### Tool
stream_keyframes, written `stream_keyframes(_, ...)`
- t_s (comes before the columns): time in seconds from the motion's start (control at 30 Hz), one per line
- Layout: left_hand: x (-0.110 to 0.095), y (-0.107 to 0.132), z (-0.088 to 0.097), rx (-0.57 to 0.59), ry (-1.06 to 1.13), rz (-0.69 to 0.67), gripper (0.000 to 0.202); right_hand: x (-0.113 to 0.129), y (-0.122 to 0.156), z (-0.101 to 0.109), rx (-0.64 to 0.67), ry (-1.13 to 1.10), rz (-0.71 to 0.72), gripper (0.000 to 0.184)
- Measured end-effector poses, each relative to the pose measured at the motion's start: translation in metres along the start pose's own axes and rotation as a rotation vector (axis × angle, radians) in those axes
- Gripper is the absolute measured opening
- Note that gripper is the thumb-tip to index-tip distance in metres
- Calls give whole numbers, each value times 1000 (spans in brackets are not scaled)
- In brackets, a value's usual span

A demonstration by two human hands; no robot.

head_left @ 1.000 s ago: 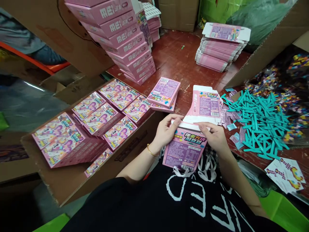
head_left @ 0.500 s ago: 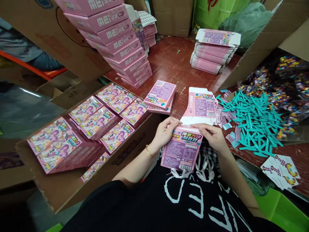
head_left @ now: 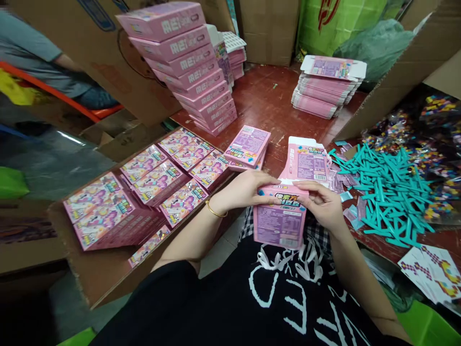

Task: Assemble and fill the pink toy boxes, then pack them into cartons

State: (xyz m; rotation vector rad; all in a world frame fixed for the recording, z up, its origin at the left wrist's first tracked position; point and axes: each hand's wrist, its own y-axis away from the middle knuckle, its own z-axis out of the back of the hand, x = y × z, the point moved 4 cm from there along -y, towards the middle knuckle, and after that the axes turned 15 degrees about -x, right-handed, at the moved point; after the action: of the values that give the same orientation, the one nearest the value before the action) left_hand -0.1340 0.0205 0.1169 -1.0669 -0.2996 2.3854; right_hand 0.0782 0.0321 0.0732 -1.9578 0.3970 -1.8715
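Note:
A pink box (head_left: 279, 223) with a purple printed panel is held upright in front of my body. My left hand (head_left: 248, 189) grips its upper left edge, thumb across the printed face. At the upper right corner my right hand (head_left: 320, 204) pinches the box between thumb and fingers. The top end of the box faces away from me and is partly hidden by my fingers. Just beyond it lie flat, unfolded pink cartons (head_left: 308, 161). Two closed pink boxes (head_left: 248, 144) are stacked to the left of these.
An open brown carton (head_left: 104, 288) at left holds rows of pink boxes. A tall box stack (head_left: 201, 72) and flattened cartons (head_left: 324, 91) stand farther back. Teal plastic pieces (head_left: 385, 192), bagged colored beads (head_left: 432, 158) and printed cards (head_left: 432, 274) lie at right. Another person's arm (head_left: 32, 43) shows far left.
My left hand has shifted from the top edge to grip over the box's upper left face. The box's top end now shows a pink panel. The view has swung slightly left.

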Motion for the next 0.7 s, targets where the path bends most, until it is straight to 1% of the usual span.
stream_keyframes(0.03, 0, -4, 9, 69, -4, 18, 50, 2, -5, -1, -55, -23, 17, 22)
stream_keyframes(0.07, 3, -8, 18, 100, 29, 63, 49, 5, -11, -1, -109, -30, 44, 23)
stream_keyframes(0.1, 12, -11, 28, 75, 89, 128, 46, 6, -16, 1, -164, -19, 79, 25)
stream_keyframes(0.13, 25, -14, 38, -12, 167, 214, 42, 6, -20, 5, -214, 10, 112, 25)
stream_keyframes(0.17, 42, -16, 48, -154, 258, 323, 38, 4, -23, 10, -252, 56, 139, 25)
stream_keyframes(0.23, 83, -12, 64, -511, 468, 582, 30, -7, -25, 22, -287, 161, 161, 20)
stream_keyframes(0.27, 102, -8, 67, -656, 580, 702, 27, -16, -24, 28, -291, 200, 148, 18)
stream_keyframes(0.3, 118, -4, 66, -753, 682, 800, 24, -25, -23, 33, -290, 224, 123, 17)
stream_keyframes(0.33, 131, 0, 62, -806, 767, 873, 23, -35, -21, 37, -286, 233, 86, 18)
stream_keyframes(0.37, 140, 2, 56, -829, 830, 922, 23, -44, -18, 40, -280, 231, 46, 19)
stream_keyframes(0.43, 151, 5, 42, -839, 890, 972, 24, -58, -13, 40, -256, 215, -26, 22)
stream_keyframes(0.53, 156, 5, 26, -832, 907, 997, 26, -67, -6, 37, -205, 212, -81, 24)
stream_keyframes(0.6, 155, 5, 23, -760, 863, 997, 33, -71, -5, 37, -171, 237, -80, 25)
stream_keyframes(0.63, 154, 7, 24, -702, 799, 1019, 39, -73, -8, 38, -144, 263, -66, 25)
stream_keyframes(0.7, 150, 15, 25, -560, 594, 1096, 58, -82, -22, 41, -72, 337, -19, 24)
